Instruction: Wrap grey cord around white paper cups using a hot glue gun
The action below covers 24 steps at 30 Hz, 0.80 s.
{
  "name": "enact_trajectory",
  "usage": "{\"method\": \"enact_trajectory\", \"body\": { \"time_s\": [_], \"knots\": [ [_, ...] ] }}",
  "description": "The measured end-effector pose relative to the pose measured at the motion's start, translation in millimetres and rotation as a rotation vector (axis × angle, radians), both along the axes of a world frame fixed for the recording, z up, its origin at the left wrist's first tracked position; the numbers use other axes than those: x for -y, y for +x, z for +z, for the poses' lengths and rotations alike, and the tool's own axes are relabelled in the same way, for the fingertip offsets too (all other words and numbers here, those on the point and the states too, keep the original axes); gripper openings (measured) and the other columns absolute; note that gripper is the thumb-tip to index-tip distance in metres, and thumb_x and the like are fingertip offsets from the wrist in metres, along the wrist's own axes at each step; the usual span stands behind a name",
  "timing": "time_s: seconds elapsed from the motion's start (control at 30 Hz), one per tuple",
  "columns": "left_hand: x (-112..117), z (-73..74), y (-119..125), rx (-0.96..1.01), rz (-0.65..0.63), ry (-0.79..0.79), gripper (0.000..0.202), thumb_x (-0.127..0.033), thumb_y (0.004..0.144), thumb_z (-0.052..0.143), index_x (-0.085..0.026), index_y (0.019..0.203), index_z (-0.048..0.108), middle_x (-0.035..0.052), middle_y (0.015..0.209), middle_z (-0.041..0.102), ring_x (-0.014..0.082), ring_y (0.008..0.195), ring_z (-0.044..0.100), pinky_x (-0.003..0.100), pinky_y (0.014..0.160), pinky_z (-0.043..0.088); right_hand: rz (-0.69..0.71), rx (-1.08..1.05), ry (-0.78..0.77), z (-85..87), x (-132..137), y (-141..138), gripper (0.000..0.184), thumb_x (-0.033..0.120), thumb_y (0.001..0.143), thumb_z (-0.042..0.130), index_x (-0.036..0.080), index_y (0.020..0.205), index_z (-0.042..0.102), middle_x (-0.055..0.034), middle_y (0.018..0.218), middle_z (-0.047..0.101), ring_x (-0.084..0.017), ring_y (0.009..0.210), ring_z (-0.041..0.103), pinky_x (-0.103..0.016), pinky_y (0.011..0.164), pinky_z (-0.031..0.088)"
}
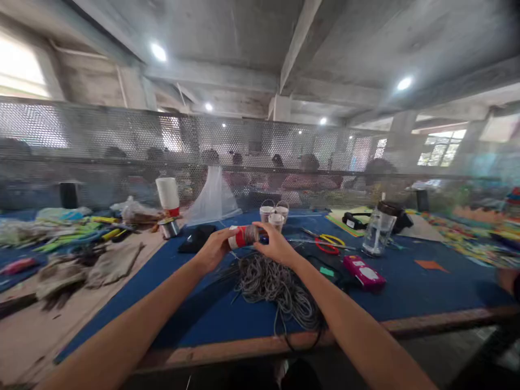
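My left hand (214, 250) is closed around the pale end of a small cylinder (240, 236) with a red band, held on its side above the table. Grey-brown cord or a similar wrap covers its right end. My right hand (278, 248) grips that right end, thumb below and fingers above. Just under both hands lies a loose heap of grey cord (268, 279), with strands trailing toward the table's front edge. Beyond my right hand stand several small white buckets (276, 221) with thin handles.
Scissors with yellow and red handles (328, 244), a magenta box (363, 272) and a clear jar (378, 230) lie to the right. At left are a tin can (169, 228), a white cone with a red base (168, 194), and gloves (114, 264). A perforated screen (252, 157) runs behind.
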<state>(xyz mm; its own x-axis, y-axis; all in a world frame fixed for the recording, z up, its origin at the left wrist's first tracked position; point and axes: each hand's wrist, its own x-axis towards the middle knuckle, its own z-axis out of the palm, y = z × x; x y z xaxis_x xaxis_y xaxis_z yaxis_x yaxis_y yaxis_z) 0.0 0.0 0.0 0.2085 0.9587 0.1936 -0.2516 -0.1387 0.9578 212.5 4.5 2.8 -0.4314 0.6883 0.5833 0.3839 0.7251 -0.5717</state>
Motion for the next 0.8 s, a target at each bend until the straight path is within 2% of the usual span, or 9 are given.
{"method": "enact_trajectory", "body": {
  "time_s": [0.23, 0.4, 0.53, 0.8],
  "knots": [
    [3.9, 1.9, -1.8, -0.006, 0.021, -0.008, 0.045, -0.048, 0.075, 0.072, -0.011, 0.101, 0.075, 0.0113, 0.098, 0.072, 0.0231, 0.087, 0.061, 0.033, 0.081, 0.047, 0.015, -0.012, 0.075, -6.5, -4.0, -1.2, 0.059, 0.019, 0.077, 0.065, 0.021, 0.135, 0.05, -0.0103, 0.13, 0.054, -0.022, 0.117, 0.054, -0.038, 0.105, 0.041],
    [5.0, 2.3, -0.4, -0.019, 0.057, -0.017, 0.044, -0.043, 0.07, 0.076, -0.012, 0.101, 0.075, 0.0114, 0.101, 0.072, 0.0228, 0.087, 0.062, 0.031, 0.079, 0.047, 0.011, -0.009, 0.105, -6.8, -2.7, -1.8, 0.06, 0.017, 0.076, 0.065, 0.021, 0.134, 0.05, -0.0097, 0.128, 0.055, -0.021, 0.115, 0.054, -0.037, 0.105, 0.041],
    [6.1, 3.7, 1.5, -0.004, 0.087, -0.043, 0.043, -0.039, 0.064, 0.08, -0.011, 0.097, 0.075, 0.0106, 0.093, 0.073, 0.0213, 0.08, 0.063, 0.031, 0.075, 0.047, 0.004, -0.001, 0.106, -6.7, -2.6, -1.5, 0.06, 0.016, 0.076, 0.065, 0.02, 0.134, 0.05, -0.01, 0.128, 0.055, -0.02, 0.113, 0.055, -0.036, 0.104, 0.041],
    [6.6, 5.4, 2.5, 0.008, 0.088, -0.052, 0.038, -0.036, 0.064, 0.078, -0.011, 0.092, 0.074, 0.0095, 0.09, 0.073, 0.0209, 0.077, 0.063, 0.031, 0.072, 0.047, -0.012, 0.004, 0.089, -6.9, -3.2, -0.9, 0.059, 0.016, 0.076, 0.065, 0.021, 0.133, 0.05, -0.0095, 0.128, 0.055, -0.019, 0.11, 0.057, -0.036, 0.103, 0.042]
  ]
}}
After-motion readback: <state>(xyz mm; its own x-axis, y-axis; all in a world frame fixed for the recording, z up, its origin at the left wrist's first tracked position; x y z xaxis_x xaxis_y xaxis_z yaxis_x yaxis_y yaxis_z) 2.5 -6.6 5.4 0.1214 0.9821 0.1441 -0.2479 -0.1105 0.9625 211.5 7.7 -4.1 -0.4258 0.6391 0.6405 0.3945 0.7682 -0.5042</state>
